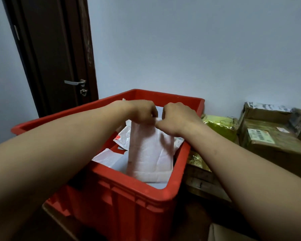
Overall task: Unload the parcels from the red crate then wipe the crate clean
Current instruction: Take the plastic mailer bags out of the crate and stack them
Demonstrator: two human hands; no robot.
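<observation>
— Pale plastic is bunching between both fists: the left hand (142, 111) and the right hand (176, 117) are each closing on the top edge of a white parcel (149, 150), knuckles almost touching.

— Where is it sitting?

— Inside the red crate (137, 188), standing nearly upright against the near right corner, its long axis running down from the hands toward the crate floor. So the parcel is hanging below and toward the person, and I'd judge a straight pull upward is what the lift needs.

— Either hand closer?

— Neither, really; they are sharing the same edge. More flat parcels (123, 138) are lying underneath, so unloading looks only partly done.

— And outside?

— Brown cardboard boxes (268, 136) and a yellow-green bag (219, 124) are lying just right of the crate, by the wall (198, 49).
</observation>
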